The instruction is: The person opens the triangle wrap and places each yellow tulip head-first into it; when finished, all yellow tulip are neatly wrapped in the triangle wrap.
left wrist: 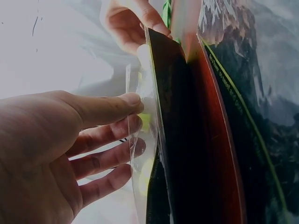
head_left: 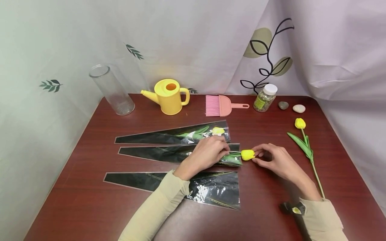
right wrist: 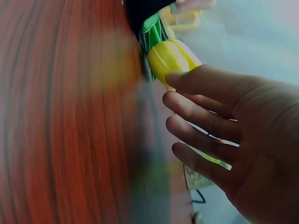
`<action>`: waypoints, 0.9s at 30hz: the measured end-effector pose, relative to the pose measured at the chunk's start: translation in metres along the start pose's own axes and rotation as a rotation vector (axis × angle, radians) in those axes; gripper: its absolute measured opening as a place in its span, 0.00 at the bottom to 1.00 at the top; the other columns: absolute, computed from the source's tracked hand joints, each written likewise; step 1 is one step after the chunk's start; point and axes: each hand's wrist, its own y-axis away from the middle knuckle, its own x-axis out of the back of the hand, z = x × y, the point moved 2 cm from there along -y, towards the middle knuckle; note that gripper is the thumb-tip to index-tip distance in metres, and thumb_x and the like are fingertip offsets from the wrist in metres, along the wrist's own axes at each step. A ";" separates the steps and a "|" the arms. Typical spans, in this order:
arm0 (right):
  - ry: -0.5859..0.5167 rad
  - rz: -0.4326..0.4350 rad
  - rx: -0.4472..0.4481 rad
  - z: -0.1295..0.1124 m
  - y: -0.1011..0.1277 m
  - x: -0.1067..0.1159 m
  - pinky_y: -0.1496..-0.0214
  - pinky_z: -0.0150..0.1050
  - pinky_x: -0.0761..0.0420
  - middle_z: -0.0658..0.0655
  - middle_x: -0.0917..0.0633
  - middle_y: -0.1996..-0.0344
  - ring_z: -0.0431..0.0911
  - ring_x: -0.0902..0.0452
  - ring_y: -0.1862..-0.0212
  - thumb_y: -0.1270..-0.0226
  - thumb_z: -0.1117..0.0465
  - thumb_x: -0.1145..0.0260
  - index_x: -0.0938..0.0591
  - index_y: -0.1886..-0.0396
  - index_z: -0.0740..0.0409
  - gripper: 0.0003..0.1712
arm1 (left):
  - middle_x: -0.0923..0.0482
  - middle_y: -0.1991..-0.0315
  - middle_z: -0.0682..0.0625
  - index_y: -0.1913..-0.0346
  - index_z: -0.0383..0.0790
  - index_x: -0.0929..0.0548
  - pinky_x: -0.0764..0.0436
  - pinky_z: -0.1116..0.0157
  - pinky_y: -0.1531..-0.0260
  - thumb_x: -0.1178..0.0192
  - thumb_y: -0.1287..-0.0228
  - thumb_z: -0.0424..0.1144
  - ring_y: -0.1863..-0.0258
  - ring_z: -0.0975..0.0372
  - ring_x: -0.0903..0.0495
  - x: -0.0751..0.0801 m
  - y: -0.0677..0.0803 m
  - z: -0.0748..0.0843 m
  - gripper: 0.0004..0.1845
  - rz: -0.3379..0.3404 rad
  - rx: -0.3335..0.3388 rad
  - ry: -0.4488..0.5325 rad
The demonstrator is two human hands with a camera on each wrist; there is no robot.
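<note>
Working on the middle sleeve (head_left: 163, 153), one of three black-and-clear sleeves lying side by side on the tabletop (head_left: 265, 204). Holds a tulip (head_left: 248, 154) stem-first, with only the yellow bloom and a bit of green leaf poking out of the wide right-hand mouth. Cannot tell whether going in or coming out.

Steadying the sleeve mouth with the left hand (head_left: 208, 152), laid over it from the near side. From the left wrist view, fingers (left wrist: 110, 133) nearly straight and close together, tips against the edge of the clear film, not curled round anything.

Meeting the bloom from the right with the right hand (head_left: 275, 160). Appears to pinch the tip of the bloom between thumb and forefinger, with the other fingers (right wrist: 196, 133) lightly bent and idle beside it.

Judged as the middle of the step: far sleeve (head_left: 169, 135) already filled with a flower, near sleeve (head_left: 211, 189) flat and seemingly empty, a loose tulip (head_left: 304, 142) lying at the right, well apart from both hands.

For the next move, judged to call for a gentle pull or push along the sleeve's length, keeping the film pinned flat so as not to drag it across the tabletop, and a light grip to avoid crushing the soft bloom or catching the leaf on the film edge.

Along the far edge: glass vase (head_left: 112, 89), yellow watering can (head_left: 169, 97), pink brush (head_left: 221, 105), jar (head_left: 264, 97), two stones (head_left: 299, 108).
</note>
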 end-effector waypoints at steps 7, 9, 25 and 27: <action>-0.133 -0.048 0.025 -0.014 -0.016 -0.013 0.64 0.34 0.20 0.46 0.16 0.66 0.37 0.21 0.66 0.44 0.63 0.24 0.16 0.57 0.52 0.15 | 0.21 0.62 0.60 0.59 0.53 0.10 0.22 0.66 0.63 0.36 0.33 0.45 0.60 0.66 0.22 0.003 0.001 0.000 0.06 0.003 0.023 0.014; -0.169 -0.062 0.021 -0.016 -0.019 -0.016 0.64 0.34 0.20 0.46 0.15 0.66 0.38 0.21 0.67 0.42 0.62 0.25 0.15 0.56 0.52 0.14 | 0.22 0.63 0.60 0.60 0.53 0.10 0.22 0.66 0.64 0.37 0.33 0.45 0.60 0.67 0.22 0.004 0.000 0.000 0.06 0.003 0.023 0.012; -0.311 -0.130 -0.110 -0.028 -0.027 -0.024 0.68 0.37 0.21 0.52 0.16 0.73 0.47 0.21 0.70 0.41 0.70 0.28 0.14 0.56 0.60 0.13 | 0.22 0.63 0.60 0.60 0.52 0.10 0.22 0.66 0.64 0.37 0.32 0.45 0.60 0.66 0.22 0.006 -0.001 0.002 0.06 0.002 0.008 0.006; -0.317 -0.131 -0.104 -0.037 -0.028 -0.021 0.68 0.37 0.21 0.54 0.16 0.73 0.48 0.21 0.71 0.41 0.71 0.29 0.15 0.57 0.62 0.12 | 0.22 0.63 0.59 0.60 0.52 0.11 0.22 0.66 0.64 0.37 0.32 0.44 0.60 0.66 0.22 0.006 0.000 0.002 0.06 0.000 0.010 0.010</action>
